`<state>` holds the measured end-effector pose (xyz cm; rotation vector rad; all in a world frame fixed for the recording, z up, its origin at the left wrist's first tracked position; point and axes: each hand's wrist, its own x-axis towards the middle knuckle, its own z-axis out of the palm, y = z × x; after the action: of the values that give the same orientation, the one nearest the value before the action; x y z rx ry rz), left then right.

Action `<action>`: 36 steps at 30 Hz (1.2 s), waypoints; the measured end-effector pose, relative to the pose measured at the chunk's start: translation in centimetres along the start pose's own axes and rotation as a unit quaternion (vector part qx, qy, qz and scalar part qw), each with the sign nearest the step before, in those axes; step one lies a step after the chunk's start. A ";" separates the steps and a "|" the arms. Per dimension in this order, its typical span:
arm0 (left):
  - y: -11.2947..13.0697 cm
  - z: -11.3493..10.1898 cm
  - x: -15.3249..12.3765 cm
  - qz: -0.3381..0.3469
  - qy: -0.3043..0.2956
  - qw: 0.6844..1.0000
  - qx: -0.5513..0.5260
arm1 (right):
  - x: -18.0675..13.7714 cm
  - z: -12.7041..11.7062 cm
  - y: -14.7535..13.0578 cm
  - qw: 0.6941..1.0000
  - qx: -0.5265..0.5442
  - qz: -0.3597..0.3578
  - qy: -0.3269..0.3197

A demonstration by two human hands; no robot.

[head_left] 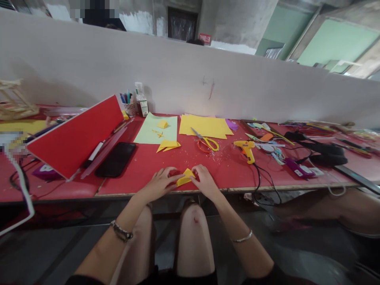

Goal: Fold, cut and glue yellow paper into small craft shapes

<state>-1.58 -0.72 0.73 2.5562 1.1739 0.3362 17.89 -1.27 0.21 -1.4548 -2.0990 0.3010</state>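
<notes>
A small folded piece of yellow paper is held between my two hands at the table's front edge. The fingers of my left hand close on its left side. On its right end, my right hand pinches it with thumb and fingers. Just beyond lie folded yellow paper pieces. Farther back, a light green sheet carries another small folded yellow piece and thin yellow strips. Yellow-handled scissors rest partly on the yellow sheets.
A yellow glue gun with a black cord lies to the right, near scattered scraps. On the left are a black phone and a leaning red board. A bottle and a pen cup stand by the white partition.
</notes>
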 end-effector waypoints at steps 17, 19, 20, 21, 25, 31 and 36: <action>-1.5 -1.5 1.5 0.061 -0.129 0.987 0.069 | -2.3 -0.5 -1.9 0.981 -0.059 -0.174 -0.066; -1.5 -1.6 1.7 0.068 -0.139 0.986 0.069 | -2.4 -0.4 -2.1 0.976 -0.077 -0.188 -0.077; -1.5 -1.7 1.8 0.070 -0.142 0.985 0.070 | -2.4 -0.3 -2.1 0.974 -0.087 -0.192 -0.079; -1.5 -1.8 1.8 0.072 -0.144 0.984 0.072 | -2.4 -0.2 -2.1 0.973 -0.096 -0.195 -0.080; -1.3 -1.9 1.9 0.073 -0.149 0.983 0.080 | -2.2 0.0 -2.1 0.970 -0.110 -0.202 -0.085; -1.6 -2.2 1.9 0.076 -0.168 0.980 0.075 | -2.4 -0.8 -1.0 0.983 -0.091 -0.148 -0.057; -1.7 -2.3 2.0 0.063 -0.191 0.978 0.058 | -2.9 -1.8 0.7 0.989 -0.098 -0.103 -0.033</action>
<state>-2.24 2.27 2.43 2.6407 0.9144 -0.1973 20.20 -3.89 0.39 -1.3351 -2.3652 0.0662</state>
